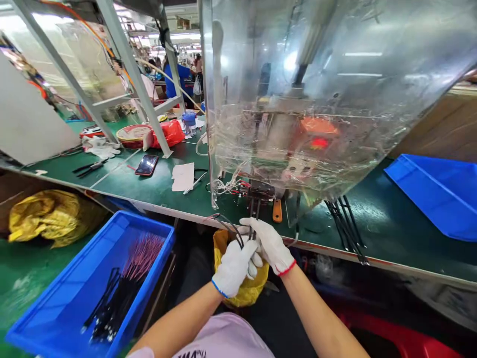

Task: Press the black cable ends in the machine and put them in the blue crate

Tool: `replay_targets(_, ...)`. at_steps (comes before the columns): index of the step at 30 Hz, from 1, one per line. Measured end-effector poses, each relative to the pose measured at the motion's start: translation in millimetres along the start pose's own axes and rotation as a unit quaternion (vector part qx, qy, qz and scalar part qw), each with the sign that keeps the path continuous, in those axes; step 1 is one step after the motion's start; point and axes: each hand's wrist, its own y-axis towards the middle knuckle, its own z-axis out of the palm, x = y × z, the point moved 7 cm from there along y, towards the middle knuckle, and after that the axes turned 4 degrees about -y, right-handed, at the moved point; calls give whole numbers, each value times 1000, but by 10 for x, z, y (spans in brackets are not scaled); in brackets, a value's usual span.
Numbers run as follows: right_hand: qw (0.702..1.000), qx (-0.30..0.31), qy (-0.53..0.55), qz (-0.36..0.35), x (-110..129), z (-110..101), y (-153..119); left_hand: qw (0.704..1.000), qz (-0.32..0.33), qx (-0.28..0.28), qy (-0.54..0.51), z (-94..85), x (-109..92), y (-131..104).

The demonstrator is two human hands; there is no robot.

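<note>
Both my hands wear white gloves and meet at the bench edge. My left hand (234, 266), with a blue cuff, is closed round black cables (235, 229) whose thin ends stick out to the left. My right hand (273, 244), with a red cuff, pinches black cables (255, 208) that run up to a small dark machine fixture (261, 189). Gloved fingers overlap, so how many cables each hand holds is hidden. White strings (228, 185) lie left of the fixture, and an orange handle (277, 211) lies to its right.
A clear plastic guard (335, 94) hangs over the machine. At lower left, a blue bin (48, 308) holds black cables with reddish wire ends. More black cables (345, 223) lie on the right, near a blue tray (443, 194). A yellow bag (248, 293) is below my hands.
</note>
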Motion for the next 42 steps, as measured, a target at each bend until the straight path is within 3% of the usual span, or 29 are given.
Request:
replay_targets(3,998,22,56,7,35,107,-134,999,-32,-4,18,-120,161,-174)
replay_targets(7,985,117,130,0,-44,205,-366,996,-63,-1,68,-562,485,-549)
replay_targets(11,978,150,138,33,-398,261,-393,980,-123,27,154,-975,744,-890)
replay_targets(14,978,155,117,70,-716,310,-362,970,-140,26,196,-1114,806,-987)
replay_targets(19,983,102,98,117,-1004,215,-288,971,-160,27,175,-1135,830,-980)
replay_targets(24,969,84,150,178,-1189,144,-252,967,-184,23,174,-1182,855,-974)
replay_targets(28,970,97,152,161,-1314,198,-253,958,-207,17,200,-1223,922,-968)
replay_targets(35,971,-27,177,157,-1499,57,-108,952,-222,6,210,-1159,836,-978)
replay_targets(38,963,-52,198,173,-1579,9,16,949,-237,-8,206,-1162,868,-948)
replay_targets(42,955,-95,222,170,-1736,-17,162,945,-186,-12,267,-1157,981,-795)
